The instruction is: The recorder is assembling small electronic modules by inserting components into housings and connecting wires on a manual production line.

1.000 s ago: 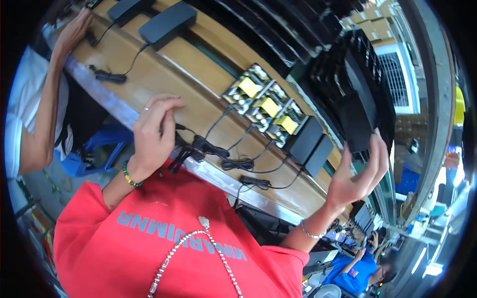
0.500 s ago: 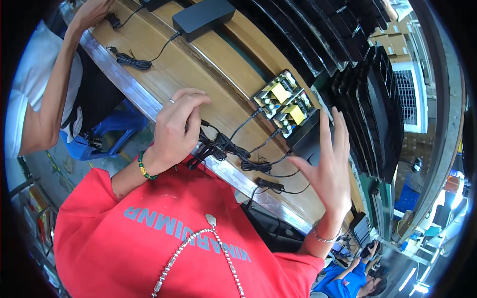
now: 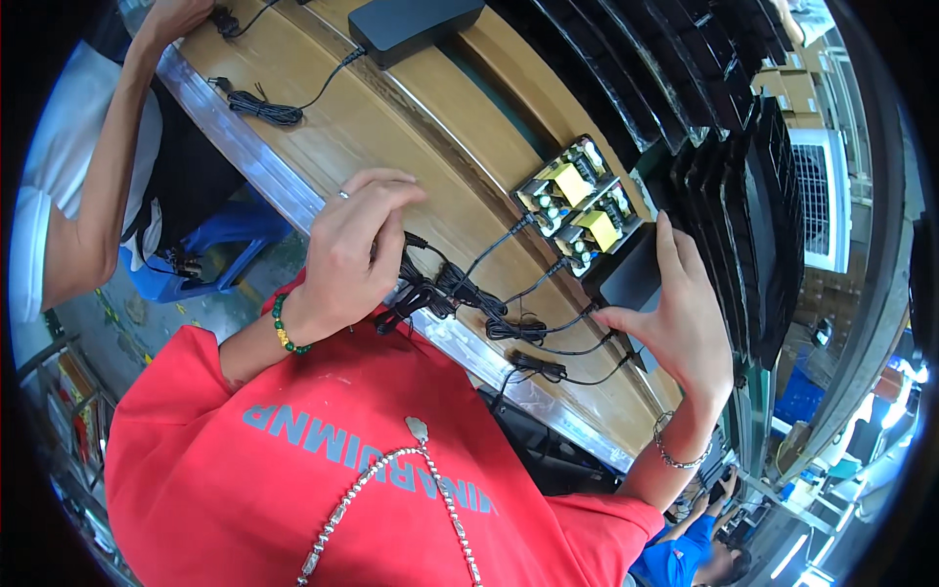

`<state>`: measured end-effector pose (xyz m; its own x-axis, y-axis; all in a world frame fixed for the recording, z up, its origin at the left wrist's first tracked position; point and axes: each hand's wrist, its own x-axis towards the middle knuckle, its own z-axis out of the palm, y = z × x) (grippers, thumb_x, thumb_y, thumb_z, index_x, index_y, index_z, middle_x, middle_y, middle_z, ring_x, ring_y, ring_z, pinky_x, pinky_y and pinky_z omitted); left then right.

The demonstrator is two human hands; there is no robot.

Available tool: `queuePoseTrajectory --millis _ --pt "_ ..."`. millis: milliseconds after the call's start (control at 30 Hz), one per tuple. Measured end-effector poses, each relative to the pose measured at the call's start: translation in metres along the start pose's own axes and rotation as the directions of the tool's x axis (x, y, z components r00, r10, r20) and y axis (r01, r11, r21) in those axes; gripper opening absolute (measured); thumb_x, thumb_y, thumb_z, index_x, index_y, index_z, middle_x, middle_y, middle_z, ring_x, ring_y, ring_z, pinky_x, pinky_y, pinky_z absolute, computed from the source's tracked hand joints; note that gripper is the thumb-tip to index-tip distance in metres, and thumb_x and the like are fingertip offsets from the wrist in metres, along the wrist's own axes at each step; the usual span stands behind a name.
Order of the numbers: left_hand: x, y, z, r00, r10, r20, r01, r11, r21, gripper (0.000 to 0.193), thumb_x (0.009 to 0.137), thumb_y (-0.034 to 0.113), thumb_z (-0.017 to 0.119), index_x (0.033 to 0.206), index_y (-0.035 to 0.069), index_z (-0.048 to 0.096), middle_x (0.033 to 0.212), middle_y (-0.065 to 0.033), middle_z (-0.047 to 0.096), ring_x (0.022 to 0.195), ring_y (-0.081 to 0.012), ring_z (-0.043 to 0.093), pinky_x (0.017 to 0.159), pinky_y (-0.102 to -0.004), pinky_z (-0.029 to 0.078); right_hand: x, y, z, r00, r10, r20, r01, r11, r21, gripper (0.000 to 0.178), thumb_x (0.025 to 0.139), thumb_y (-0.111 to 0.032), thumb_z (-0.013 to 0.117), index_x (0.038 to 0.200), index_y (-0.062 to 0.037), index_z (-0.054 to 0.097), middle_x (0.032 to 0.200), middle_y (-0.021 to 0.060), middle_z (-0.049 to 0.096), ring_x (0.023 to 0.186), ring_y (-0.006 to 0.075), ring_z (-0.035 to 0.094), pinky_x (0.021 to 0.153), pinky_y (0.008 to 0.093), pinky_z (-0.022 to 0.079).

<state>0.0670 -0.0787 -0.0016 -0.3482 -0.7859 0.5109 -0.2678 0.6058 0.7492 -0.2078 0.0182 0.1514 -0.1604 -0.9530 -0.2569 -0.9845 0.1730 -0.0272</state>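
My right hand (image 3: 680, 323) is held open with its fingers stretched out. Its thumb and fingertips are on either side of a black power adapter case (image 3: 629, 269); whether they touch it I cannot tell. Past that case lie two bare circuit boards (image 3: 599, 227) with yellow transformers, each with a black cable. My left hand (image 3: 352, 249) is loosely bent, index finger and thumb apart, with nothing visible between them. Close beside it are bundled black cables (image 3: 425, 293), partly hidden by the hand. Another tied cable (image 3: 536, 368) runs towards my right hand and passes out of sight behind it.
A closed black adapter (image 3: 416, 27) with its coiled cable (image 3: 264, 108) is farther along the brown bench (image 3: 323, 147). Stacked black trays (image 3: 675, 68) line the far side. A co-worker's arm (image 3: 108, 147) reaches in at the left, above a blue stool (image 3: 210, 259).
My right hand has shifted right, uncovering more of the cable by its thumb. The bench and parts have slid slightly right and down in view. My left hand stays nearly still.
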Motion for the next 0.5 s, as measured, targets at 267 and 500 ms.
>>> queuePoseTrajectory --millis 267,500 --pt "-0.0002 0.0004 -0.0019 1.0 -0.007 0.018 0.006 1.0 0.011 0.027 0.085 -0.016 0.056 0.104 -0.001 0.069 0.103 -0.017 0.072 0.098 -0.0328 0.07 0.08 -0.0353 0.054 -0.0046 0.003 -0.0012 0.999 0.051 0.001 -0.051 0.998 0.042 0.114 0.061 -0.032 0.096 0.151 0.008 0.038 0.139 0.0268 0.054 0.123 0.0412 0.059 0.104 0.0411 0.049" --pt "0.0039 0.0018 -0.0024 0.999 -0.009 0.03 0.009 1.0 0.005 0.028 0.084 -0.017 0.056 0.104 -0.002 0.068 0.102 -0.0169 0.072 0.097 -0.0329 0.07 0.08 -0.0357 0.054 -0.0105 0.0037 -0.002 0.997 0.065 -0.038 -0.063 0.997 0.04 0.112 0.064 -0.034 0.095 0.149 0.0112 0.038 0.138 0.0295 0.054 0.12 0.0434 0.06 0.099 0.0424 0.051"
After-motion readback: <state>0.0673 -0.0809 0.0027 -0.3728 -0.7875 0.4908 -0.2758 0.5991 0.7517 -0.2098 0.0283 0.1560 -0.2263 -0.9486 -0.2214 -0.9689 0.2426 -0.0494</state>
